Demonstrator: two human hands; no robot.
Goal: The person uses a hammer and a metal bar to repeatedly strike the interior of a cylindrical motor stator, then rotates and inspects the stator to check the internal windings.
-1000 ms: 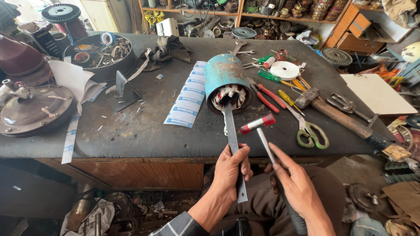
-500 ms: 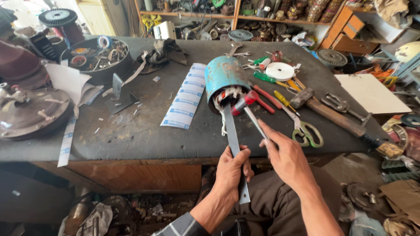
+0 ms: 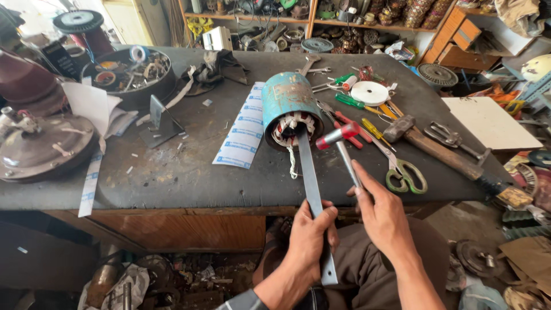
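A motor stator lies on its side at the middle of the surface, its open end facing the near edge. A flat metal bar runs from that opening out past the edge. A small hammer hangs just right of the bar. Left of the stator lies a paper strip; farther left, a round tray. Right of the hammer lie scissors and a large hammer; behind them, a tape roll. Shelves stand behind the surface.

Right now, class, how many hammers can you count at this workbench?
2. A small hammer with a red and silver head is held in the right hand beside the blue motor casing; a large wooden-handled hammer lies on the bench's right side. Clutter may hide others.
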